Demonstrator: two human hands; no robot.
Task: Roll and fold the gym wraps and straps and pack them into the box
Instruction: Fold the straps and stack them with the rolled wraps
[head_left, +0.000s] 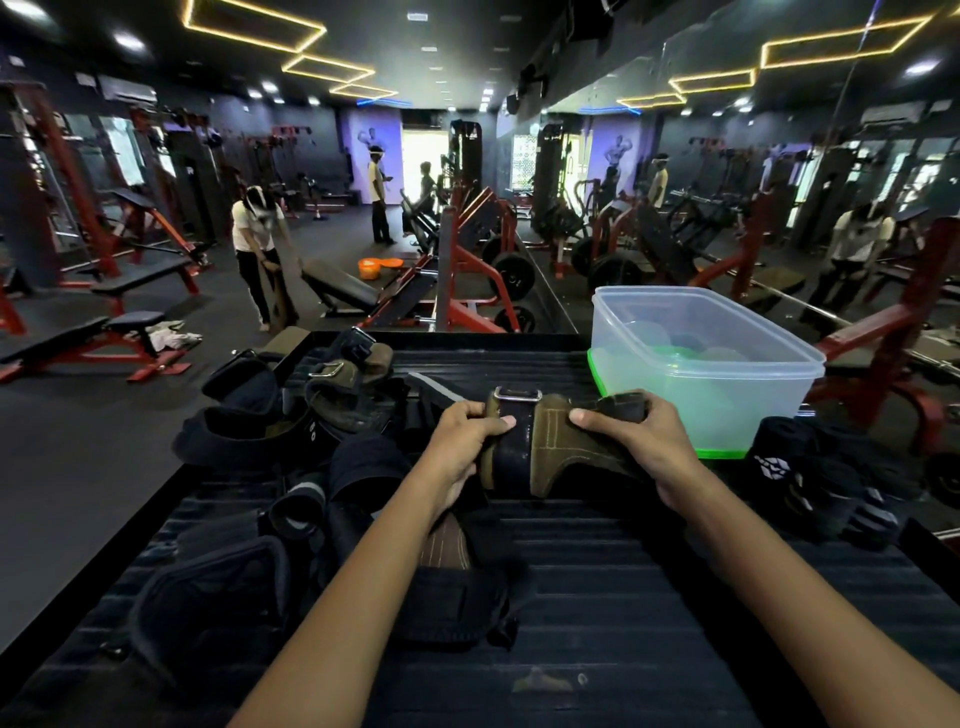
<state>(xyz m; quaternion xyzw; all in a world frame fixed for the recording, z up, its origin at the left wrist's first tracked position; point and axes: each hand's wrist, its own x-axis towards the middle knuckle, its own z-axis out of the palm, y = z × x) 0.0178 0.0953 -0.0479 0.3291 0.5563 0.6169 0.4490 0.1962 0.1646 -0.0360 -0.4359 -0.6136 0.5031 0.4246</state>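
An olive and black strap (550, 447) with a metal ring at its top is held over the middle of the dark ribbed table (623, 597). My left hand (462, 441) grips its left end. My right hand (639, 436) grips its right end, thumb on the olive suede face. A clear plastic box (727, 364) with a green base edge stands at the back right, just beyond my right hand. A heap of black and olive straps (311, 400) lies at the left. Rolled black wraps (826, 478) sit at the right.
More black wraps and pads (218, 597) lie near the front left of the table. Beyond the table are red and black gym benches (130, 332), machines and a mirror wall. A person in a white shirt (257, 249) stands by a bench at the left.
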